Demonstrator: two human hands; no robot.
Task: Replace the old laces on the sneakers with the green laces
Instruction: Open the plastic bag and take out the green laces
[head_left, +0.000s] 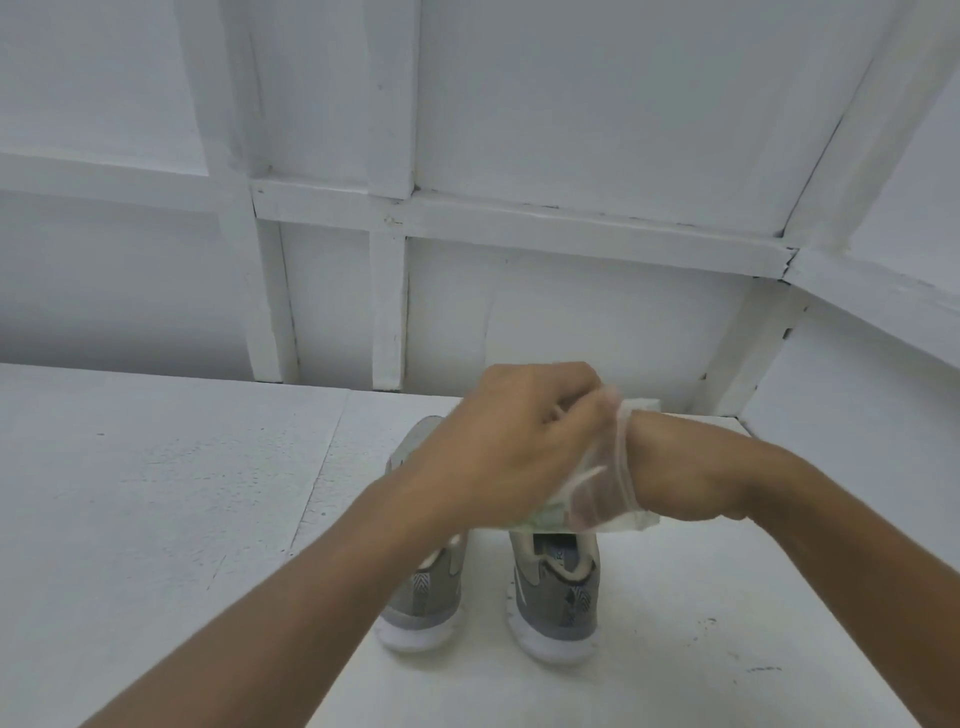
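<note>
Now, the left hand (519, 441): raised over the sneakers, fingers curled down onto the top of a clear plastic packet (618, 514), pinching it.
Right hand (670, 478): reaching in from the right side and touching the left hand; its fingers show blurred through the plastic and look wrapped round the packet.
Green laces (545, 519): only a pale green sliver is visible at the packet's lower edge, between the two hands, held up off the worktop.
Pair of grey mesh sneakers with white soles (556, 597): standing upright side by side, slightly apart, heels towards the near edge and toes towards the far edge; their fronts and lacing are hidden under the hands.
White painted worktop (156, 519): carries the sneakers right of its middle.
White panelled wall (571, 130): rises from the worktop's far edge.
</note>
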